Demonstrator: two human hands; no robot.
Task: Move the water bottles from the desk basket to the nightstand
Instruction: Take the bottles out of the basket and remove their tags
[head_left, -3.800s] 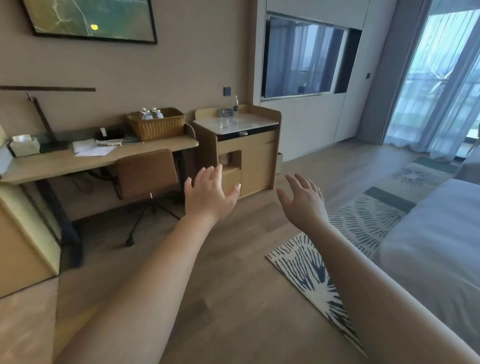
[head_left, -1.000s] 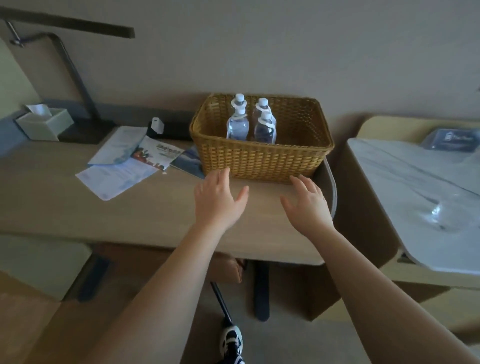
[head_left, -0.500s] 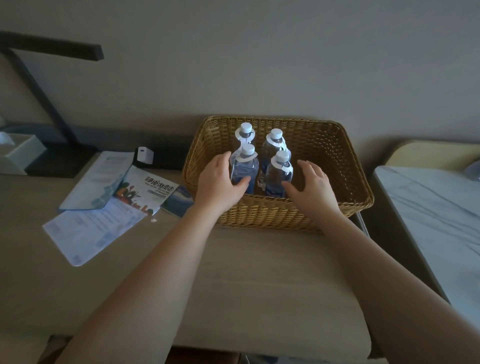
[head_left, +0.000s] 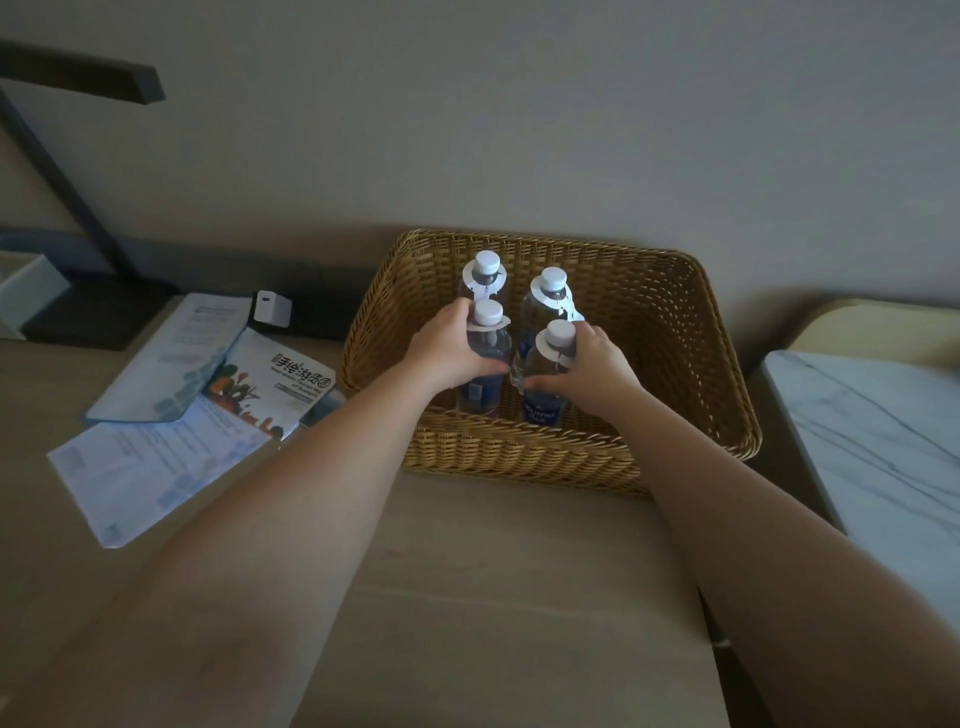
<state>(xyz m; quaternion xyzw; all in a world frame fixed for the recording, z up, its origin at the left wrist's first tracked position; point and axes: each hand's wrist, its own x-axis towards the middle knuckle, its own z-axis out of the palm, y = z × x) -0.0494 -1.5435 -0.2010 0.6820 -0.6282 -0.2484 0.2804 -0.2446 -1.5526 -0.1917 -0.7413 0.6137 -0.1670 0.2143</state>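
Note:
A woven wicker basket (head_left: 670, 358) stands on the wooden desk (head_left: 467, 597) against the wall. Several clear water bottles with white caps and paper neck tags stand upright in its left half. My left hand (head_left: 447, 348) is wrapped around the front left bottle (head_left: 488, 332). My right hand (head_left: 597, 364) is closed around the front right bottle (head_left: 553, 364). Two more bottles stand behind them, the back left one (head_left: 485, 273) and the back right one (head_left: 548, 296). The gripped bottles still rest in the basket.
Leaflets and papers (head_left: 171, 415) lie on the desk left of the basket, with a white charger (head_left: 272, 307) behind them. A dark desk lamp (head_left: 62, 171) and a tissue box (head_left: 26, 286) stand at far left. A marble-topped cabinet (head_left: 883, 441) adjoins the desk on the right.
I walked up to the desk, and both hands went from hovering open in front of the basket to reaching into it and closing on the two front bottles.

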